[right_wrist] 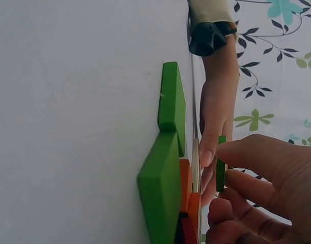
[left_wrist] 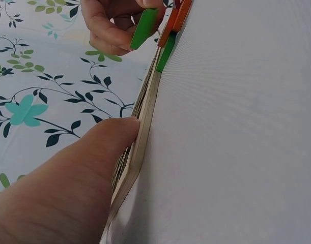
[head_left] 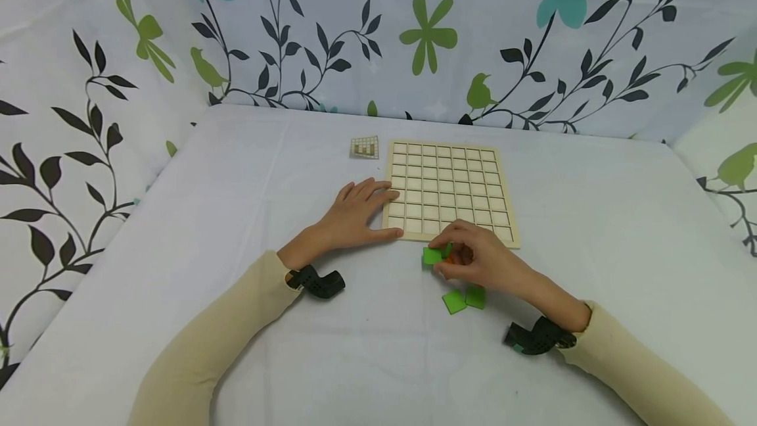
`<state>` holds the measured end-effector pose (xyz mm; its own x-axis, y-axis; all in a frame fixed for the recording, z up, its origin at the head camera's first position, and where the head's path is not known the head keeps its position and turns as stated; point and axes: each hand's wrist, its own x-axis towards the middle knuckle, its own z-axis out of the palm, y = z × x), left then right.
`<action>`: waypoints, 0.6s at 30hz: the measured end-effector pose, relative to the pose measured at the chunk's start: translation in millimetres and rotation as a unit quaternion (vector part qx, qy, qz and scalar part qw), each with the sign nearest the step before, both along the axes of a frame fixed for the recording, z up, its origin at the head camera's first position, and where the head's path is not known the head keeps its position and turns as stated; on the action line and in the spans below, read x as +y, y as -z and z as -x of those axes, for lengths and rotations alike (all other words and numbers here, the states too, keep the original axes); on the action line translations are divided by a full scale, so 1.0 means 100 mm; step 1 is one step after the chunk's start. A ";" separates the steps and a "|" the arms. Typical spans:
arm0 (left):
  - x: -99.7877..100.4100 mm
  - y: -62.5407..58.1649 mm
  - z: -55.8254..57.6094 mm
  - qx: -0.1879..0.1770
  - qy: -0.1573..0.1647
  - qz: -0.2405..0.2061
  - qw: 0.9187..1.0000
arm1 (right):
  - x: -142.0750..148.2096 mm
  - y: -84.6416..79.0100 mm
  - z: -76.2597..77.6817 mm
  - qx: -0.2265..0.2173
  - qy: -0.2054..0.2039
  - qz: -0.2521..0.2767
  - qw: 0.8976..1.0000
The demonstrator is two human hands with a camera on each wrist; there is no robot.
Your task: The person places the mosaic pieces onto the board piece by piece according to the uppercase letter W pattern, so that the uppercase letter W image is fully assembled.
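My left hand (head_left: 353, 219) rests at the left side of a pale wooden grid board (head_left: 446, 184), fingers spread and thumb at its near left corner. In the left wrist view the thumb lies against the board's edge. Just off the board's near edge, my right hand (head_left: 481, 258) pinches a thin green square tile (right_wrist: 221, 165) between thumb and fingers, raised above the table. Beneath that hand lie orange tiles (left_wrist: 181, 16) and another green tile (left_wrist: 166, 52), mostly hidden from the head view. Two more green tiles (head_left: 454, 302) lie closer to me. Part of a dark red piece (right_wrist: 188, 231) shows too.
A small card with a printed grid (head_left: 365, 148) lies beyond the board's far left corner. The white cloth table (head_left: 331, 367) meets a leaf-patterned curtain (head_left: 378, 31) at the back. Each wrist wears a black camera mount (head_left: 322, 283).
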<state>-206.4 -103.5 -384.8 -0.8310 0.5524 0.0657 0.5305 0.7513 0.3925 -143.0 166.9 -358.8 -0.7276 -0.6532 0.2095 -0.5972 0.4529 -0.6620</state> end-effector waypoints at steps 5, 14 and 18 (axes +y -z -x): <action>0.00 -0.02 0.00 -0.006 0.000 0.005 1.000 | 0.01 -0.01 0.01 0.010 0.005 0.001 1.000; -0.01 -0.02 0.00 -0.006 -0.003 0.009 1.000 | 0.03 0.01 0.05 0.019 -0.001 0.012 1.000; -0.01 -0.02 -0.01 -0.007 -0.001 0.006 1.000 | 0.04 0.01 0.06 0.027 0.001 0.011 1.000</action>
